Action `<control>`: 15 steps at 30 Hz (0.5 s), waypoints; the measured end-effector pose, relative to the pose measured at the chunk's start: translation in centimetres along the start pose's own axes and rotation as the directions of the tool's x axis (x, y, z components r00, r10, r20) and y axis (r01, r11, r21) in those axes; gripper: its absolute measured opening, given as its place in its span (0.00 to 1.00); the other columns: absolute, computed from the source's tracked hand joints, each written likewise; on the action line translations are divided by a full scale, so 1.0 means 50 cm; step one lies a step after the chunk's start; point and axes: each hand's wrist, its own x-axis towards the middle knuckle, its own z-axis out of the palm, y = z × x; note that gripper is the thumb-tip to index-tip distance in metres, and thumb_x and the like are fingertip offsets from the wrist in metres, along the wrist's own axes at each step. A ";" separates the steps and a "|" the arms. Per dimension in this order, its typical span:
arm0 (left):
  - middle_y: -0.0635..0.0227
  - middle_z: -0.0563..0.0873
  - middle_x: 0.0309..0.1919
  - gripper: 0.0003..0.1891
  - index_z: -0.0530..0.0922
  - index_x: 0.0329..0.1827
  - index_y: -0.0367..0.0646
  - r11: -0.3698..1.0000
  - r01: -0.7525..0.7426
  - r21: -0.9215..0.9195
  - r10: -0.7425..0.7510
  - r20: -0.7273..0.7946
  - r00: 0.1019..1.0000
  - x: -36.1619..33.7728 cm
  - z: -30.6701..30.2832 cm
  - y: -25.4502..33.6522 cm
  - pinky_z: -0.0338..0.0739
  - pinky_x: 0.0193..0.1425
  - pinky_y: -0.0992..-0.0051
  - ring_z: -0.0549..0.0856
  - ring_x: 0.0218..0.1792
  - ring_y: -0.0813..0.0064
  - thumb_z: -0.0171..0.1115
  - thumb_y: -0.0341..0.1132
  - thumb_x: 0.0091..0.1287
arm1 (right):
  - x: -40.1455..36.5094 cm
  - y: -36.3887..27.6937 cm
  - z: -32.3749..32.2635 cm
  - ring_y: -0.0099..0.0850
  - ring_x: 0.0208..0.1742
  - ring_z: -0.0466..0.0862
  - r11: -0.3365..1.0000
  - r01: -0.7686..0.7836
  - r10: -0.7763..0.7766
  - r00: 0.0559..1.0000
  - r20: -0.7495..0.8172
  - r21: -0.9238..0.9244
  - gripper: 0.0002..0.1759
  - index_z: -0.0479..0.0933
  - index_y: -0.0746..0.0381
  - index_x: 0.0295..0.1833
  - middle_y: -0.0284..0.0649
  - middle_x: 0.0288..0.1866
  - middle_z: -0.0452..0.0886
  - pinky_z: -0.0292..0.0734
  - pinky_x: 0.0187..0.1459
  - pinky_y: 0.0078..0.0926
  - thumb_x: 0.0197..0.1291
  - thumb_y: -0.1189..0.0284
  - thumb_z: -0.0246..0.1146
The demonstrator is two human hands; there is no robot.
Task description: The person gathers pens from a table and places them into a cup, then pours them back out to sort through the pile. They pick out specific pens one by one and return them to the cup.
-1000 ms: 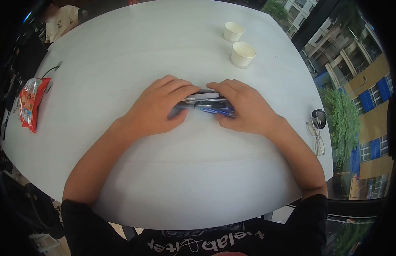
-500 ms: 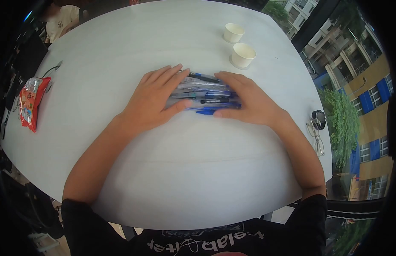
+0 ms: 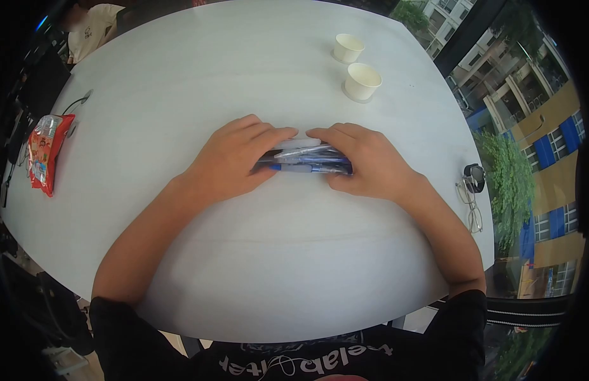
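Several pens (image 3: 310, 156), clear and blue with some dark parts, lie side by side in a compact bundle near the middle of the white table (image 3: 294, 273). My left hand (image 3: 234, 155) is wrapped round the bundle's left end, its fingers over the far side and the thumb at the near side. Round the right end, my right hand (image 3: 371, 160) grips the same pens, its thumb on the near side. The fingertips of both hands nearly meet at the far edge. The pen ends are hidden under my palms.
Two white paper cups (image 3: 362, 82) (image 3: 349, 48) stand beyond my right hand. A red snack packet (image 3: 45, 154) lies at the far left. Glasses (image 3: 472, 206) and a black watch (image 3: 475, 178) are at the right edge. A person (image 3: 94, 28) is at the back left.
Both hands have closed in on the pens and moved slightly nearer to me. The spread pens are now squeezed into a narrower bundle.
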 end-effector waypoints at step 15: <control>0.54 0.75 0.77 0.43 0.70 0.82 0.44 0.979 0.008 0.206 -0.008 -0.001 1.000 -0.010 0.010 -0.019 0.64 0.83 0.54 0.71 0.77 0.50 0.74 0.55 0.69 | -0.015 0.032 0.008 0.50 0.72 0.80 0.999 0.038 -0.040 0.998 -0.058 -0.035 0.46 0.69 0.69 0.78 0.58 0.72 0.78 0.77 0.71 0.45 0.61 0.57 0.77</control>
